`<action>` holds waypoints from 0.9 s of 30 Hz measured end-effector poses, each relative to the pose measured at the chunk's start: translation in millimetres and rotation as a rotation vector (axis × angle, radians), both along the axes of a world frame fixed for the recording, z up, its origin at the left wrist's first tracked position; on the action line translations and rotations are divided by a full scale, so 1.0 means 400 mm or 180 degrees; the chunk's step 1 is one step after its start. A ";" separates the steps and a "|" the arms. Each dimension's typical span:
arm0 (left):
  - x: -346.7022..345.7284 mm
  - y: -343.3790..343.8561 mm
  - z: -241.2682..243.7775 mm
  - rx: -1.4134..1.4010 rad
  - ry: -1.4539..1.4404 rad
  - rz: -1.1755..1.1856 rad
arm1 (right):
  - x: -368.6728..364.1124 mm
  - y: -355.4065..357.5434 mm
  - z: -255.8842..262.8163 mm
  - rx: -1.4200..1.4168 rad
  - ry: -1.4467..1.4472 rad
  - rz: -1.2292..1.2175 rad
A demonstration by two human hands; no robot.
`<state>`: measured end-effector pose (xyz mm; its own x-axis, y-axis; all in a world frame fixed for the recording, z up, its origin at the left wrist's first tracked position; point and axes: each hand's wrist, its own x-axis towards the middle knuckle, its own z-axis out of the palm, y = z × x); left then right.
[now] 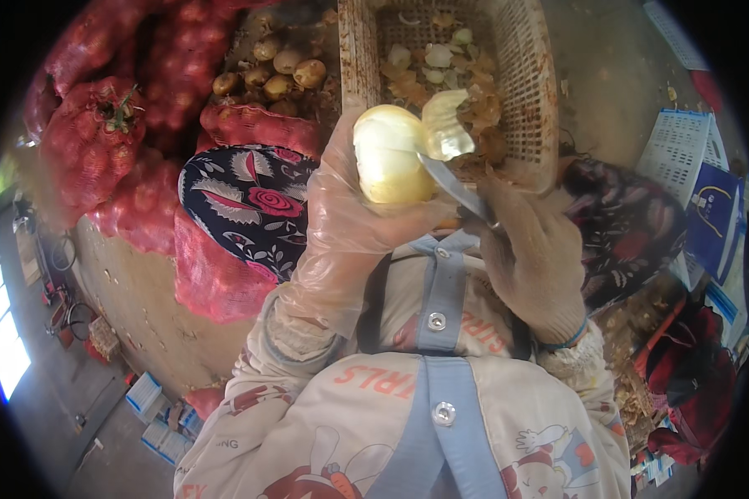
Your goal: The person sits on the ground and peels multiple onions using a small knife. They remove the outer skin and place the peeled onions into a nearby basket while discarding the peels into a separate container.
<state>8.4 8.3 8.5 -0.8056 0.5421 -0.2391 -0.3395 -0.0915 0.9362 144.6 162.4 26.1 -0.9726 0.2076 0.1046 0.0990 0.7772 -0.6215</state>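
Observation:
My left hand (343, 212), in a thin clear plastic glove, is closed around a large pale onion (387, 156) held up before my chest. My right hand (530, 249), in a knitted work glove, grips a small knife (455, 187). The blade's tip meets the onion's right side. From that side a translucent flap of onion skin (447, 125) sticks out, and I cannot tell whether it is still attached. Behind the onion stands a dirty plastic crate (527, 93) with brown peels (406, 84) and whitish onion scraps (438, 56) in it.
Red mesh sacks of onions (100, 150) are piled at the left. Several loose brown onions (281, 72) lie left of the crate. Paper sheets (674, 150) and a blue bag (713, 218) sit at the right, near a red and black backpack (693, 380). A bicycle (72, 315) stands far left.

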 end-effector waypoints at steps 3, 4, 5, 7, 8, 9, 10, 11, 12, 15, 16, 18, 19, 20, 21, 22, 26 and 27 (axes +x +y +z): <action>0.011 -0.004 0.003 -0.0087 -0.0031 -0.0047 | -0.003 -0.014 -0.010 -0.0119 -0.0149 -0.0247; 0.016 -0.004 0.000 -0.0042 -0.0031 0.0041 | -0.005 -0.017 -0.010 -0.0267 -0.0160 -0.0310; 0.015 -0.007 -0.004 -0.0055 0.0008 -0.0009 | -0.007 -0.020 -0.010 -0.0414 -0.0170 -0.0375; 0.010 -0.014 -0.016 -0.0065 0.0082 -0.0116 | -0.011 -0.023 -0.005 -0.0654 -0.0246 -0.0440; 0.006 -0.020 -0.031 -0.0114 0.0114 -0.0148 | -0.012 -0.023 -0.003 -0.0773 -0.0284 -0.0477; 0.004 -0.028 -0.052 -0.0160 0.0145 -0.0180 | -0.012 -0.022 -0.007 -0.0962 -0.0294 -0.0492; 0.002 -0.037 -0.068 -0.0206 0.0175 -0.0215 | -0.013 -0.019 -0.016 -0.1151 -0.0304 -0.0510; 0.004 -0.045 -0.079 -0.0064 -0.0063 -0.0220 | -0.014 -0.014 -0.026 -0.1340 -0.0313 -0.0530; 0.008 -0.055 -0.086 0.0059 -0.0291 -0.0209 | -0.020 0.004 -0.044 -0.1760 -0.0702 -0.0866; 0.007 -0.062 -0.082 0.0428 -0.0834 -0.0375 | -0.016 0.060 -0.091 -0.2648 -0.1458 -0.1636; 0.003 -0.055 -0.076 0.0430 -0.0934 -0.0397 | -0.009 0.069 -0.100 -0.2752 -0.1448 -0.1667; 0.001 -0.040 -0.071 0.0286 -0.1070 -0.0378 | -0.013 0.061 -0.075 -0.3154 -0.1334 -0.1636; 0.001 -0.039 -0.073 0.0142 -0.0805 -0.0491 | -0.023 0.055 -0.062 -0.2842 -0.1252 -0.1458; -0.003 -0.044 -0.076 0.0001 -0.0537 -0.0602 | -0.031 0.050 -0.053 -0.2529 -0.1173 -0.1282; -0.005 -0.046 -0.079 -0.0136 -0.0272 -0.0712 | -0.042 0.045 -0.029 -0.2576 -0.1086 -0.1210; -0.002 -0.046 -0.081 -0.0314 -0.0068 -0.0756 | -0.052 0.039 -0.004 -0.2613 -0.1005 -0.1141; 0.016 -0.027 -0.063 -0.0409 0.0201 -0.0629 | -0.047 0.042 0.018 -0.2772 -0.0843 -0.0856; 0.009 -0.028 -0.069 -0.0642 0.0873 -0.0801 | -0.048 0.032 0.018 -0.3061 -0.0554 -0.0842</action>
<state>12.1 -2.8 -19.1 -0.7026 0.6943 -0.1557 -0.0635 0.1567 0.9856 125.5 175.0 33.5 -0.8691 0.3401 -0.3593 0.3443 -0.1056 -0.9329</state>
